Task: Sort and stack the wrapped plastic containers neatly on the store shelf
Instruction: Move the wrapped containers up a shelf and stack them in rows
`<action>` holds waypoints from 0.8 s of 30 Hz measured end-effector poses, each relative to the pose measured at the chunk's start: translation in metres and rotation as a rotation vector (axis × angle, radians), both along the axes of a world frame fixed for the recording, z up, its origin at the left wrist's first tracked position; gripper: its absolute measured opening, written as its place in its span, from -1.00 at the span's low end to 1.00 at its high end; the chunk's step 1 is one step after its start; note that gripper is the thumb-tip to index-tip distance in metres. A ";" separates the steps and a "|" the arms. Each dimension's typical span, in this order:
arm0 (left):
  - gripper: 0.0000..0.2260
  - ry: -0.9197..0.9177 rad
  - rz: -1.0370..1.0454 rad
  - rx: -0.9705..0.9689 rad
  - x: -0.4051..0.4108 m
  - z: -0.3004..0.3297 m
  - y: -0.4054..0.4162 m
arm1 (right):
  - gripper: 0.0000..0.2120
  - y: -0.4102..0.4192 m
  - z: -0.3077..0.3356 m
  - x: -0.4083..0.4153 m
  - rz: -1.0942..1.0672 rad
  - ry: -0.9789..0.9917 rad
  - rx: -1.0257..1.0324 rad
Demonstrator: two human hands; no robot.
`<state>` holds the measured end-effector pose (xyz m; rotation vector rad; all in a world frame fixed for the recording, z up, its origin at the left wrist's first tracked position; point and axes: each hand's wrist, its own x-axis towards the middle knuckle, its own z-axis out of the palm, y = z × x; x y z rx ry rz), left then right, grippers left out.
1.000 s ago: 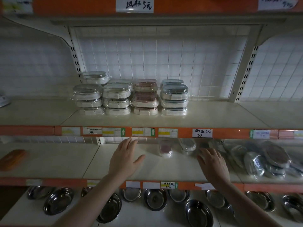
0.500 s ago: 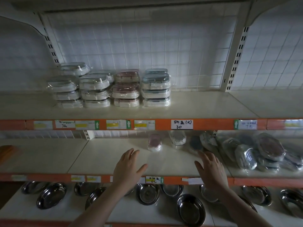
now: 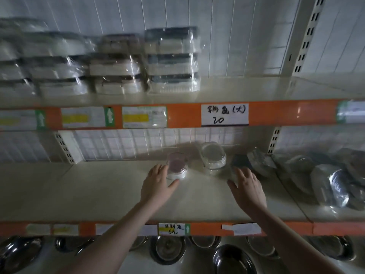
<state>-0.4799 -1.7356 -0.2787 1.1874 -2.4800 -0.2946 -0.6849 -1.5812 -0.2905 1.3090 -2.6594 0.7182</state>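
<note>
The pink-lidded wrapped container (image 3: 176, 167) stands on the middle shelf (image 3: 98, 190), towards the back, with a clear-lidded one (image 3: 213, 158) just beside it on the right. In comes the left hand (image 3: 157, 187), fingers spread and thumb out, touching the pink container's left side, likely to cup it. The right hand (image 3: 246, 189) hovers flat, fingers splayed, near a dark wrapped piece (image 3: 242, 162), holding nothing. Up on the top shelf (image 3: 256, 89), the stacked wrapped containers (image 3: 118, 64) sit in neat columns, presumably where these strays belong. A second ago both hands hung near the shelf's front edge; now they've pushed deep in, and the view has closed in too.
</note>
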 end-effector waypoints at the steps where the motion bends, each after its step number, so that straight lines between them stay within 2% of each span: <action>1: -0.50 0.008 0.004 0.006 -0.010 -0.012 -0.011 | -0.59 -0.011 -0.009 -0.006 -0.004 -0.003 -0.006; 7: -0.38 -0.001 0.007 0.012 -0.061 -0.055 -0.062 | -0.46 -0.074 -0.042 -0.048 0.020 -0.046 -0.059; 13: -0.38 -0.089 -0.040 0.094 -0.083 -0.080 -0.091 | -0.45 -0.108 -0.050 -0.071 0.091 -0.011 -0.054; 15: -0.29 -0.120 -0.051 0.048 -0.084 -0.086 -0.095 | -0.45 -0.116 -0.052 -0.075 0.122 -0.026 -0.029; 19: -0.38 -0.107 -0.082 0.009 -0.079 -0.096 -0.097 | -0.43 -0.130 -0.058 -0.075 0.131 -0.100 -0.040; 21: -0.30 -0.092 -0.067 -0.004 -0.071 -0.097 -0.089 | -0.44 -0.134 -0.058 -0.071 0.115 -0.172 -0.123; 24: -0.21 -0.072 -0.041 -0.010 -0.054 -0.096 -0.069 | -0.48 -0.132 -0.058 -0.062 0.079 -0.160 -0.169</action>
